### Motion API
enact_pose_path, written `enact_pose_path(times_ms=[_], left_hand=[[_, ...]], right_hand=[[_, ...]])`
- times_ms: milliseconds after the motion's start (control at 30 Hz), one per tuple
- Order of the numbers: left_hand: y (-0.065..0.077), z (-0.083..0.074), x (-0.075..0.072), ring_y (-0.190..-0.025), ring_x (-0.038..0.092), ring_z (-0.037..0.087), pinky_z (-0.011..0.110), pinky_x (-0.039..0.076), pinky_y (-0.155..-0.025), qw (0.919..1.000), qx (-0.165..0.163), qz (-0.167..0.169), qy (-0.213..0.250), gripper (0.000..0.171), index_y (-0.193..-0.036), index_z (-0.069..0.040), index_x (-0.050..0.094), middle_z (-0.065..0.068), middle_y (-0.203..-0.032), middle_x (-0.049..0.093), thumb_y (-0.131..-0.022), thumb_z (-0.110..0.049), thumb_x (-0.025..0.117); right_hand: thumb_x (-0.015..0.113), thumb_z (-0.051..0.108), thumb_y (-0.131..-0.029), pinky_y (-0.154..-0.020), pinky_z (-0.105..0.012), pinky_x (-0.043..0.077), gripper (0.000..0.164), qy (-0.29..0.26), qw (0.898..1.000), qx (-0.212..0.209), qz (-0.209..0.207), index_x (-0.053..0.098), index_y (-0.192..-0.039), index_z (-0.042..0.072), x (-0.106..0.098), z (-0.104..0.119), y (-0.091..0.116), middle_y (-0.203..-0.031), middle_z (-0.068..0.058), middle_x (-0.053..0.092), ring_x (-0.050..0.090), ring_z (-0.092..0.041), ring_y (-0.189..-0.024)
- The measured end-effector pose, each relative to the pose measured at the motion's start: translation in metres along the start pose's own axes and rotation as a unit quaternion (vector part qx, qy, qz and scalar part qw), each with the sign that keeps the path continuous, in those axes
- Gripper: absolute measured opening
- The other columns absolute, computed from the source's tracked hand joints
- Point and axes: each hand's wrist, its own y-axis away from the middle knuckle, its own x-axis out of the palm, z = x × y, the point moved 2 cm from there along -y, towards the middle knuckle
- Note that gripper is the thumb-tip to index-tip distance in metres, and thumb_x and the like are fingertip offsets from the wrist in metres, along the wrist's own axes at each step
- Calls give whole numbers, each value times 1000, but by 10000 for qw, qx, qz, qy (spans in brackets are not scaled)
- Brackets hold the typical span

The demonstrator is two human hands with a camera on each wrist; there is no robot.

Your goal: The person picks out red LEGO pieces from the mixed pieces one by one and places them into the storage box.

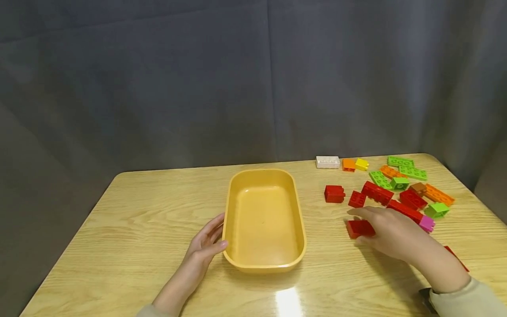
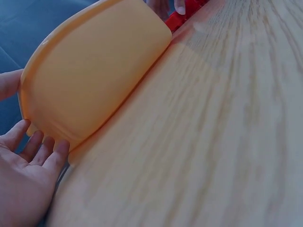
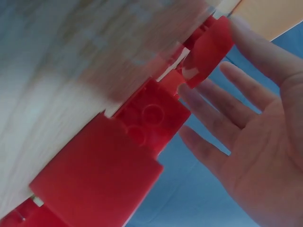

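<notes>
A yellow plastic tray (image 1: 263, 266), with nothing in it, stands on the table. My left hand (image 1: 202, 246) holds its left side, thumb over the rim and fingers against the outer wall; the left wrist view shows those fingers (image 2: 57, 151) on the wall. On the right, my right hand (image 1: 390, 231) is spread over a red toy building brick (image 1: 359, 229), partly covering it. Seen from the right wrist, the fingers (image 3: 208, 146) are extended and apart, and the thumb is close to a red brick (image 3: 210, 52); contact is hard to tell.
Several more bricks lie right of the tray: red (image 1: 334, 193), green (image 1: 437, 210), orange (image 1: 439, 195), pink (image 1: 427, 223), white (image 1: 327, 162) and yellow (image 1: 361, 164). A dark curtain (image 1: 198, 88) hangs behind the wooden table (image 1: 119, 237).
</notes>
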Motion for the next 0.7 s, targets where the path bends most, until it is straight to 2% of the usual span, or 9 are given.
enact_pose_path(times_ms=[167,333,567,700], left_hand=[[0,-1,0,-145,20,37,61,10,-115,10000,7,87,-39,71,-154,0,23,20,-157,25,-91,-9,56],[0,-1,-1,-143,24,35,60,12,-115,9999,0,148,-68,71,-154,-1,24,19,-156,27,-92,-9,57],[-1,0,0,-141,29,35,59,17,-114,9999,15,103,-62,72,-152,2,27,20,-155,30,-89,-9,61],[-2,-1,0,-141,29,35,59,18,-114,9999,87,127,-76,72,-152,3,28,21,-154,31,-89,-9,61]], right_hand=[[89,15,-70,-85,-53,53,54,42,9995,47,299,69,-119,7,3,2,-2,-106,-10,70,67,-33,-95],[87,8,-71,-82,-53,54,46,170,9979,259,567,70,-115,7,5,3,-2,-102,-9,70,67,-32,-91],[84,1,-72,-77,-49,55,40,305,9988,158,359,70,-109,9,8,10,0,-90,-2,66,65,-26,-83],[83,-1,-72,-74,-49,55,40,374,9985,165,363,70,-109,11,9,12,-1,-89,-1,66,64,-25,-81]])
